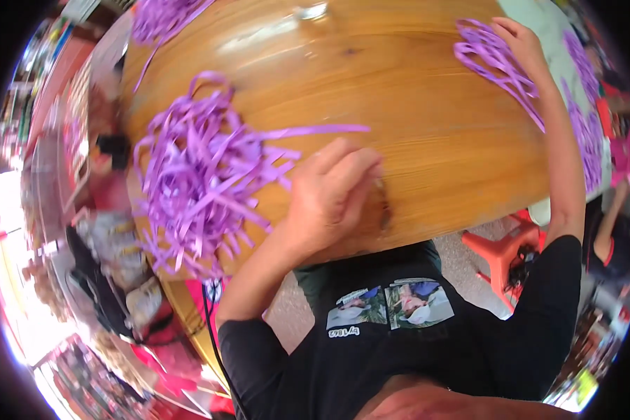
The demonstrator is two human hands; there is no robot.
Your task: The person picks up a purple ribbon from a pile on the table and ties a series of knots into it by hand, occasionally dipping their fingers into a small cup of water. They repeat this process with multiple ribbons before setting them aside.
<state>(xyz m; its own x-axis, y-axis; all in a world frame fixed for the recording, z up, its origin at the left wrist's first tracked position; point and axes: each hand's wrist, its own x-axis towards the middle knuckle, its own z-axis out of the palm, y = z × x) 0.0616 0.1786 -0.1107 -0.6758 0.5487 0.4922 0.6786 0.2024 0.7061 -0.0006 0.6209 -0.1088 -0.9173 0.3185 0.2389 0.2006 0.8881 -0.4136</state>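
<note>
My left hand [332,189] is curled closed above the wooden table [427,140], near its front edge. Whatever its fingers hold, if anything, is hidden. Just left of it lies a large tangled heap of purple ribbons [196,182], and one long strip from the heap reaches past the knuckles. My right hand [521,45] is stretched to the far right edge of the table. Its bent fingers are at a smaller looped bundle of purple ribbons [486,56], which trails down along my forearm; the fingers seem closed on it, with the contact partly hidden.
Another purple ribbon pile [162,19] lies at the far left corner. Beyond the right edge, a pale surface [547,31] carries more purple strips [586,133]. An orange stool [500,248] stands below on the right. A dark cable [208,329] hangs by my left arm. Another person's arm [611,222] shows at right.
</note>
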